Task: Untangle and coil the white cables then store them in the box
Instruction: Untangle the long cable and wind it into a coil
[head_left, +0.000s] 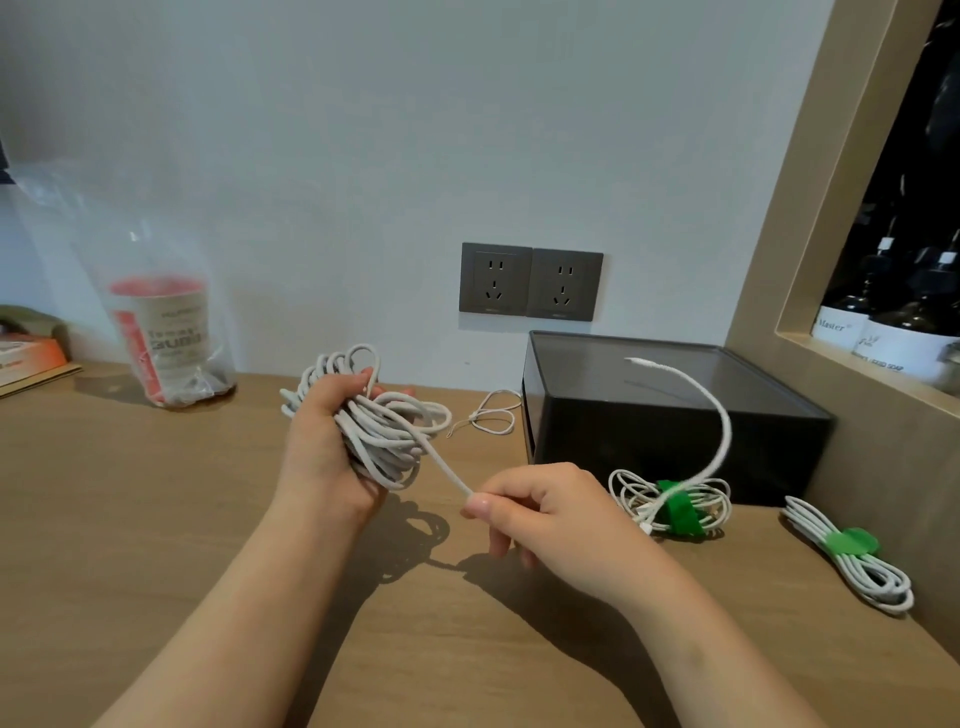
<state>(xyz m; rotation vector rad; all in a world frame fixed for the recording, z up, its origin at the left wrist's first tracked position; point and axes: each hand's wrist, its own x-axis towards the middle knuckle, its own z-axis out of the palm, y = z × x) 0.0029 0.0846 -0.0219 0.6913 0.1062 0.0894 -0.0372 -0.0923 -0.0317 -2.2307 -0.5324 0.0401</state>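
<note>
White tangled cable bundle gripped in left hand, its tail pinched by right hand; two green-tied coils beside one black box.

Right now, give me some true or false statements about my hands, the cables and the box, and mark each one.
1. The left hand grips a bundle of white cable. True.
2. The right hand lies flat and empty on the table. False: it is raised and pinches a strand running from the bundle.
3. A coil with a green tie lies on the table in front of the black box. True.
4. That coil is already stored inside the box. False: it lies outside, on the table.
5. A plug sits in one of the wall sockets. False: both sockets are empty.
</note>
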